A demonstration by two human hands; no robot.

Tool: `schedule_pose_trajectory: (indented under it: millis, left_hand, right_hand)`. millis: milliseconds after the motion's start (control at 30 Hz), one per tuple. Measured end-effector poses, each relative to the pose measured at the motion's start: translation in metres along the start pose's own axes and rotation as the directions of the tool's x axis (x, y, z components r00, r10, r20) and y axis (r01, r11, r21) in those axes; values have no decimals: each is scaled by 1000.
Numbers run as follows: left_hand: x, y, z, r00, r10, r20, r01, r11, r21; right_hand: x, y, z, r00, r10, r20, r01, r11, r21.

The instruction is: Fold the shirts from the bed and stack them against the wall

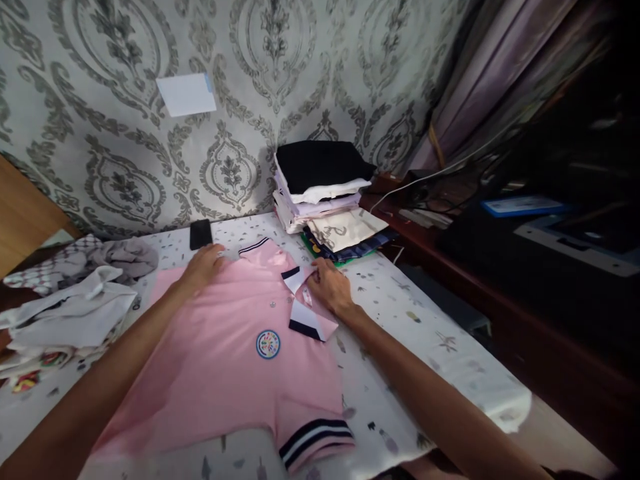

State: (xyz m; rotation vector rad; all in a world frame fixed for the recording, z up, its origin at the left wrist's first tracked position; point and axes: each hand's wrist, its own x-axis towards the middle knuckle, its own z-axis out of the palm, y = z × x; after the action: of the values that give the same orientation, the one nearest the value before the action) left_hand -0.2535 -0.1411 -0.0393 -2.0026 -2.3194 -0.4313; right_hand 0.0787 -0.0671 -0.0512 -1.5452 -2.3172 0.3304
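Note:
A pink polo shirt (225,360) lies spread on a white patterned cloth, its collar toward the right and a round badge on its chest. The near sleeve has dark and white stripes. My left hand (204,267) rests on the shirt's far edge, fingers stretched out and lying flat. At the collar, my right hand (330,285) has its fingers bent together on the pink fabric beside the white and navy collar tips.
Behind the collar stands a stack of folded clothes (325,170), black on top. A dark phone (201,235) lies near the wall. Crumpled clothes (75,310) are heaped at the left. A dark wooden desk (505,340) with cables borders the right side.

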Motion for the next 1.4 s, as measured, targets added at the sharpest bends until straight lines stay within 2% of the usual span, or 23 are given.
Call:
schedule_pose_trajectory:
  millis: [33,100,233,333,500,600,667,767,900,1000,1067,1167,1267,1400]
  left_hand:
    - [18,13,6,998,67,-1,-67,996,-51]
    - [52,39,20,992,129,13,-127,988,-85]
    - [99,73,41,984,122,130,-127,992,25]
    - [116,80,45,979,140,147,-150,987,56]
    - [129,82,46,993,110,39,-114,987,116]
    - [129,88,51,996,88,28,-91,987,130]
    - [119,92,53,996,92,6,-92,989,112]
    - [87,90,53,983,167,-79,-165,986,34]
    - [34,71,46,957,259,-128,-268,961,-62]
    - [29,53,39,977,167,-135,-188,970,-154]
    - [48,48,34,996,25,-82,-42,976,-216]
    - [94,53,32,990,-136,31,139,960,-242]
    - [132,66,42,977,-196,85,211,949,-234]
    - [152,76,65,965,-222,140,254,924,-285]
  right_hand:
    - [0,-1,0,1000,-23,13,24,1000,-16]
    - [0,0,0,998,-50,46,52,998,-41]
    - [1,6,-2,998,-43,44,45,997,-55]
    - [1,11,-5,999,-24,34,26,996,-81]
    - [2,19,-5,999,3,46,4,987,-158]
    - [4,21,-4,999,5,50,4,983,-182]
    - [5,20,-5,999,6,48,3,982,-187]
    - [3,19,-8,999,0,53,11,979,-205]
    - [-8,12,-15,999,-33,17,36,976,-215]
    - [-9,-1,-22,990,-106,-90,91,983,-160]
    - [1,-14,-24,977,-186,-104,177,980,-93]
    - [25,-32,-21,971,-240,-13,239,970,-39]
    - [46,-40,-5,983,-173,65,177,982,-69]
    - [52,-34,22,991,-135,22,136,987,-88]
